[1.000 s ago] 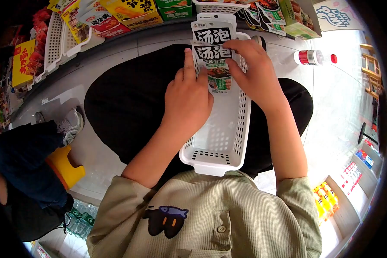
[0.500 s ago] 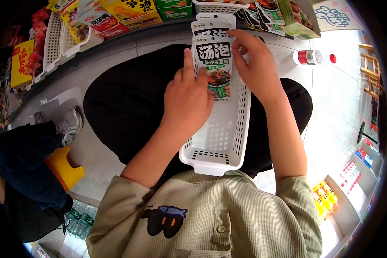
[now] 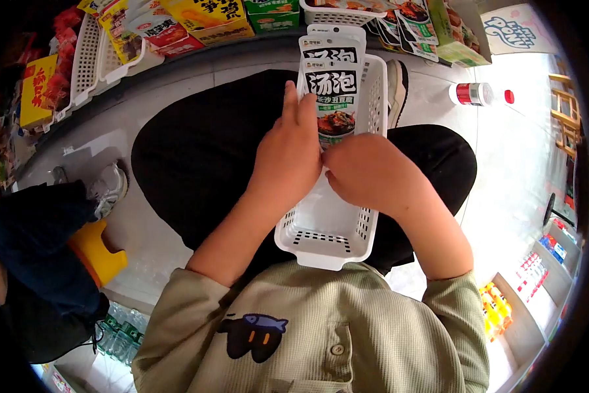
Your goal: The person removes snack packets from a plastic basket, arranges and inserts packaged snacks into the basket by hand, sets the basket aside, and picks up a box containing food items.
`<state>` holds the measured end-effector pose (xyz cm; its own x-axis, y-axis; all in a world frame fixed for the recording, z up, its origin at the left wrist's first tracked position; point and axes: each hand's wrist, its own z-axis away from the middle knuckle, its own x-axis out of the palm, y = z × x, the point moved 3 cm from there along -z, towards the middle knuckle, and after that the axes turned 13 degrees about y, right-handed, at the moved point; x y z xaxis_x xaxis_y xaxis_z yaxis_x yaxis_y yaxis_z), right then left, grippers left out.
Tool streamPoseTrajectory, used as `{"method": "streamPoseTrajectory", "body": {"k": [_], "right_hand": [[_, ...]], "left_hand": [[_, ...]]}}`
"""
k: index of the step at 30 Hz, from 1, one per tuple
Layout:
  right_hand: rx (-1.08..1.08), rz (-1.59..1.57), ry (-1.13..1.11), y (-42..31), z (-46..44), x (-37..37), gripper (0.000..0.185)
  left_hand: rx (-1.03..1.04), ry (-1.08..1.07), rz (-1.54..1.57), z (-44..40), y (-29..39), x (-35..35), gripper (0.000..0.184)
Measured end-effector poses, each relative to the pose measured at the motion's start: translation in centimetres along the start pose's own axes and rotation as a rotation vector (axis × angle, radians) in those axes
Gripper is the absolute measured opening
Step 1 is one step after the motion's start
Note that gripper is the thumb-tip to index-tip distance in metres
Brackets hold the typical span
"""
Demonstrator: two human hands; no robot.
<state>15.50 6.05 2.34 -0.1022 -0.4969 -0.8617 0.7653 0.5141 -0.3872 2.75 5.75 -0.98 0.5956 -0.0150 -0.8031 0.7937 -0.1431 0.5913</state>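
Observation:
A white plastic basket [image 3: 326,249] with holed sides rests between my black-trousered legs. Several white, black and green tofu snack packets [image 3: 337,122] stand overlapped at its far end, tops past the rim. My left hand [image 3: 288,150] lies along the left edge of the packets, its fingers stretched forward and touching them. My right hand [image 3: 369,171] is closed at the bottom edge of the front packet, its fingers curled in; the fingertips are partly hidden. The near part of the basket shows its bare floor.
Snack boxes [image 3: 209,19] and white baskets line the shelf ahead. A bottle with a red label [image 3: 470,94] lies on the floor at right, its red cap [image 3: 509,97] beside it. At left are another person's shoe [image 3: 108,191] and a yellow stool [image 3: 98,252].
My right hand has moved from the packets' upper right edge down to their bottom edge, and its fingers have curled. The left hand stays along the left side.

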Motion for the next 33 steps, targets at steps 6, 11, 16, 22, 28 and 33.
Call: {"method": "streamPoseTrajectory", "body": {"k": [6, 11, 16, 22, 28, 33], "right_hand": [[-0.096, 0.138, 0.010, -1.0, 0.8, 0.9, 0.013], [-0.130, 0.226, 0.067, -1.5, 0.9, 0.8, 0.013], [-0.138, 0.203, 0.144, -1.5, 1.2, 1.3, 0.013], [-0.112, 0.252, 0.224, -1.0, 0.9, 2.0, 0.013], [-0.092, 0.251, 0.249, -0.8, 0.8, 2.2, 0.015], [-0.084, 0.224, 0.274, -0.6, 0.7, 2.3, 0.015]], "left_hand": [[0.059, 0.026, -0.023, 0.1, -0.2, 0.4, 0.061], [0.042, 0.011, -0.025, 0.0, -0.2, 0.4, 0.058], [0.001, -0.012, -0.021, -0.1, 0.0, 0.3, 0.059], [-0.016, -0.049, -0.016, -0.2, 0.0, 0.2, 0.064], [-0.011, -0.064, -0.027, -0.2, 0.1, 0.2, 0.062], [-0.027, -0.102, -0.030, -0.3, 0.1, -0.2, 0.058]]}}
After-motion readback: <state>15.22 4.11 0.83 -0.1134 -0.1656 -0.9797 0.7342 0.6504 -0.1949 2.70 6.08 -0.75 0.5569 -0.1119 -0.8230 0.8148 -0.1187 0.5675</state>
